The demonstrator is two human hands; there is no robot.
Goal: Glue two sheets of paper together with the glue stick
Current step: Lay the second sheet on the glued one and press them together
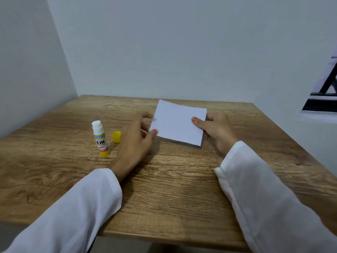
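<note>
Your left hand (135, 141) pinches the left edge of the white rectangular paper sheet (177, 122), thumb on top. Your right hand (217, 130) grips its right edge, thumb pressed on the upper face, fingers hidden beneath. The paper sits toward the far edge of the wooden table (164, 189), tilted. The uncapped yellow-and-white glue stick (100, 138) stands upright toward the left edge, its yellow plastic cap (116, 136) just beside it.

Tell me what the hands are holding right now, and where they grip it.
Both hold the white paper: the left hand pinches its left edge, the right hand its right edge, thumb on top. The glue stick stands untouched.
</note>
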